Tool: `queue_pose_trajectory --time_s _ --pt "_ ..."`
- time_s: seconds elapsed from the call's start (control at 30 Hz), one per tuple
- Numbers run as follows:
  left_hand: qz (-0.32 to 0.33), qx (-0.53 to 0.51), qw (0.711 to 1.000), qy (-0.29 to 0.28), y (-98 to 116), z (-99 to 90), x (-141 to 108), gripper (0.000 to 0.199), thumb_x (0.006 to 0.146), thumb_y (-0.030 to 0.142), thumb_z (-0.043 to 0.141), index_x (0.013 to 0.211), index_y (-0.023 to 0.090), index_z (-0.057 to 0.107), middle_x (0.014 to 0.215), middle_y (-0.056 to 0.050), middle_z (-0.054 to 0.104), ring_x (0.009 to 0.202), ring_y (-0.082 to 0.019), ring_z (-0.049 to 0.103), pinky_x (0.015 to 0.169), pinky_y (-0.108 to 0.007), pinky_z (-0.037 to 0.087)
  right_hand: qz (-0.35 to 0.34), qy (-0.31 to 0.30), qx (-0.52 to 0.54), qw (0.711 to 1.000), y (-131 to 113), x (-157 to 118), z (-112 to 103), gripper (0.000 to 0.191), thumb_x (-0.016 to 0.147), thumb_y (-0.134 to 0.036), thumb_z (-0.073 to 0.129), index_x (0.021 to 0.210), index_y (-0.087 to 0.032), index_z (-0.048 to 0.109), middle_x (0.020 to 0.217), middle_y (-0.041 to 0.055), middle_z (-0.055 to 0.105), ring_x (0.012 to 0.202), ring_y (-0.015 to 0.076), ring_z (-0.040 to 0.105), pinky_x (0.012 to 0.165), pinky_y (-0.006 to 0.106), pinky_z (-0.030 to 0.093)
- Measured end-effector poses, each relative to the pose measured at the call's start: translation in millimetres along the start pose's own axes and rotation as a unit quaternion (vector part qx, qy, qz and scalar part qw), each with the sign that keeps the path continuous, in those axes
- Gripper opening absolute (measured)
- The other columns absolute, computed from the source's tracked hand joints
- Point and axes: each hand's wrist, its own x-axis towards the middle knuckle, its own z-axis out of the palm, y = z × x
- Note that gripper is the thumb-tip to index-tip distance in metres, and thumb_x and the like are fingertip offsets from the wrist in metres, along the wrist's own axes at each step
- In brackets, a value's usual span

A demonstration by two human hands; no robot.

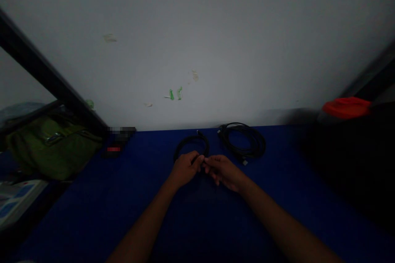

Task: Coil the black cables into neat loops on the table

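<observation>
A coiled black cable lies on the blue table, its upper loop showing beyond my hands and a small connector end pointing up at its top. My left hand is closed at the lower edge of this coil, thumb and fingers pinched together on the cable. Close against it, my right hand pinches with thumb and forefinger at the coil's lower right; what lies between these fingertips is too small and dark to name. A second coiled black cable with metal-tipped plugs rests to the right, touched by neither hand.
Behind the table stands a pale wall with tape scraps. Dark items lie at the back left. Further left are a green bag and a white-blue box. A large dark shape with an orange-red item stands right.
</observation>
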Motion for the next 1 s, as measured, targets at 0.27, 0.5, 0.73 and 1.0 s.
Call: queue_pose_trajectory --time_s 0.27,0.5,0.73,1.0 --pt "-0.003 0.019 1.000 0.004 2.1 -3.0 -1.0 0.045 0.086 0.052 0.032 0.067 0.017 0.054 0.058 0.001 0.058 0.047 -0.010 0.050 0.047 -0.020 0.034 -0.052 -0.010 -0.126 0.991 4.6 -1.0 2.6 0.023 0.073 -0.036 0.061 0.073 -0.016 0.050 0.060 -0.0041 0.053 0.039 0.0055 0.045 0.036 0.018 0.041" --pt "0.004 0.037 0.999 0.006 2.6 -4.0 -1.2 0.048 0.086 0.052 0.031 0.061 0.018 0.052 0.055 0.002 0.055 0.046 -0.010 0.049 0.048 -0.020 0.033 -0.268 0.057 -0.532 0.801 -2.5 -7.7 1.1 0.007 0.083 -0.020 0.048 0.080 -0.016 0.053 0.076 0.0030 0.057 0.067 0.0129 0.054 0.060 0.024 0.040" --pt "0.010 0.041 0.999 -0.004 2.6 -4.9 -0.5 0.048 0.087 0.052 0.030 0.062 0.018 0.053 0.055 0.001 0.056 0.049 -0.011 0.050 0.050 -0.021 0.033 -0.317 0.099 -0.548 0.767 -4.2 -8.1 -0.1 0.016 0.089 -0.025 0.041 0.084 -0.017 0.054 0.079 0.0050 0.057 0.072 0.0144 0.053 0.065 0.026 0.040" --pt "-0.013 0.068 0.998 0.009 0.9 -3.8 1.1 0.053 0.089 0.053 0.019 0.061 0.019 0.048 0.055 0.000 0.057 0.054 -0.013 0.054 0.055 -0.023 0.032 -0.296 0.174 -0.443 0.828 -6.3 -5.2 -2.3 0.019 0.089 -0.031 0.040 0.080 -0.018 0.051 0.074 0.0031 0.056 0.068 0.0147 0.054 0.062 0.025 0.041"
